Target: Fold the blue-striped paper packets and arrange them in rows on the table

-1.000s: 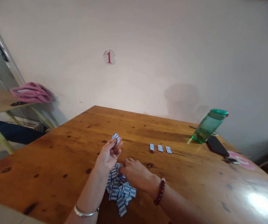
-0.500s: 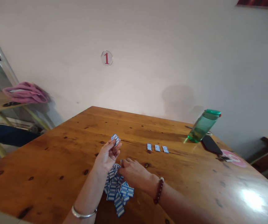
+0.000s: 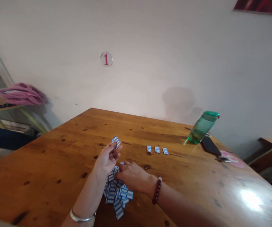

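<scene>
My left hand (image 3: 107, 157) is closed, pinching a few small blue-and-white label cards (image 3: 116, 142) between thumb and fingers above the table. Close to its right, my right hand (image 3: 131, 173) reaches over a loose pile of similar label cards (image 3: 112, 192), fingers bent down and pressed together at the pile's upper edge. A bit of blue and white shows beside those fingertips, but what they grip is hidden. Farther off to the right, three label cards (image 3: 157, 149) lie apart in a row on the wooden table (image 3: 62, 151).
Toward the right back stands a green bottle (image 3: 202, 127), which looks tilted. Near it lie a black phone-like slab (image 3: 210, 145), keys (image 3: 224, 159) and a pink round disc (image 3: 233, 159). Folded pink cloth (image 3: 21, 94) rests on another table at the left. A wall (image 3: 138, 78) bounds the far side.
The whole view has shifted slightly, with things appearing a little farther left. Both hands keep nearly the same pose, the left still holding its label cards and the right still at the pile.
</scene>
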Tool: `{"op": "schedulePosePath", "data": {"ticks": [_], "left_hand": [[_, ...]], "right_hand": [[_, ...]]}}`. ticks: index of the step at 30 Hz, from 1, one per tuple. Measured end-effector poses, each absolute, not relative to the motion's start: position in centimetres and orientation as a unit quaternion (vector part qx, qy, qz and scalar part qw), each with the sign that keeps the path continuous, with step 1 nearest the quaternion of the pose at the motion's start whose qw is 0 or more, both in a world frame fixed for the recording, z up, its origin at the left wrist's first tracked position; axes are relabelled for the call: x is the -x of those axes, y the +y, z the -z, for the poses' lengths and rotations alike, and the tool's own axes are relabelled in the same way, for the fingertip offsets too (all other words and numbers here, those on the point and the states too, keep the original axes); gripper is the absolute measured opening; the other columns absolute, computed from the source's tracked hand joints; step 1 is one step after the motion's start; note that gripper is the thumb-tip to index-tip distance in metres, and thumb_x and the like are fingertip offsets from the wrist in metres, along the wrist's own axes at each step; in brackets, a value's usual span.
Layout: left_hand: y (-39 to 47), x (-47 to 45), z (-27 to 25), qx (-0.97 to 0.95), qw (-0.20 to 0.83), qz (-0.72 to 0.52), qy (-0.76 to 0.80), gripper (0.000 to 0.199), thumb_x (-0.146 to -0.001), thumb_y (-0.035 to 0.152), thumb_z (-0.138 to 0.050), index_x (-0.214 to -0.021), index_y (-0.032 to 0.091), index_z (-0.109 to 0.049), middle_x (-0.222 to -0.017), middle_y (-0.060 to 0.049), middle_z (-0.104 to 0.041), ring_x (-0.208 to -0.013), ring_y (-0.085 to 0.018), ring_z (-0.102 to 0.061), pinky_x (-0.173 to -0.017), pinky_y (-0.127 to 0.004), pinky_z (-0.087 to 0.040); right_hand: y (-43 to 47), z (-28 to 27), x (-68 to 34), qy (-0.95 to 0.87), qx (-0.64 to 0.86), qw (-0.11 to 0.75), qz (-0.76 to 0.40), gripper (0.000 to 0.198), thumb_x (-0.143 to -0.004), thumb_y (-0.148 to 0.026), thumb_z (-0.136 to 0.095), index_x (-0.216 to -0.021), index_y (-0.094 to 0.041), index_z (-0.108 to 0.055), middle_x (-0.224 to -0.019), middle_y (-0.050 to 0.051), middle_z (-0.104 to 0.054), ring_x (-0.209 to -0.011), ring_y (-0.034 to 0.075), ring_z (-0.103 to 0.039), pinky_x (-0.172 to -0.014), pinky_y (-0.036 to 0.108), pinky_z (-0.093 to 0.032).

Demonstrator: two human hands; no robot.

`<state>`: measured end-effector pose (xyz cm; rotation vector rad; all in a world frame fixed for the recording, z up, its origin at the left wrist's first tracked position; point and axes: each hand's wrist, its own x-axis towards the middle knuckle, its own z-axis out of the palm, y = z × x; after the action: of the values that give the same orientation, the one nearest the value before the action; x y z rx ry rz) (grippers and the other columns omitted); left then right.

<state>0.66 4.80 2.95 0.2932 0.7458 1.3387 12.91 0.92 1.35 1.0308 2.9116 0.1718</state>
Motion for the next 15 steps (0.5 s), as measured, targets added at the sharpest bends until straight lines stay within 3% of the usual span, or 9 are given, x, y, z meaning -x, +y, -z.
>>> {"op": "schedulePosePath", "data": {"ticks": [6,15], "left_hand": [[4.91,-0.79,-2.76,-0.129,0.706,-0.606,0.343,0.017,-0.074,0.002,-0.053,-0.066,0.015,-0.058,-0.058,0.001,-0.068,-0.049,-0.010,-0.064,-0.037,-0.014,-0.042],[5.01,-0.73,-2.55,-0.134,0.709,-0.600,0.344,0.015,-0.073,0.002,-0.055,-0.067,0.015,-0.059,-0.062,0.001,-0.069,-0.050,-0.010,-0.064,-0.037,-0.013,-0.043]], "right_hand": [[0.85,-1.66,-12.47,0.945,-0.313,0.025,-0.088,0.009,-0.077,-0.014,-0.052,-0.078,-0.019,-0.061,-0.080,0.007,-0.060,-0.075,0.020,-0.057,-0.056,0.029,-0.047],[0.17,-0.73,-12.48,0.945,-0.314,0.007,-0.088,0.011,-0.080,-0.012,-0.048,-0.082,-0.012,-0.058,-0.082,0.010,-0.061,-0.079,0.021,-0.054,-0.057,0.030,-0.048]]}}
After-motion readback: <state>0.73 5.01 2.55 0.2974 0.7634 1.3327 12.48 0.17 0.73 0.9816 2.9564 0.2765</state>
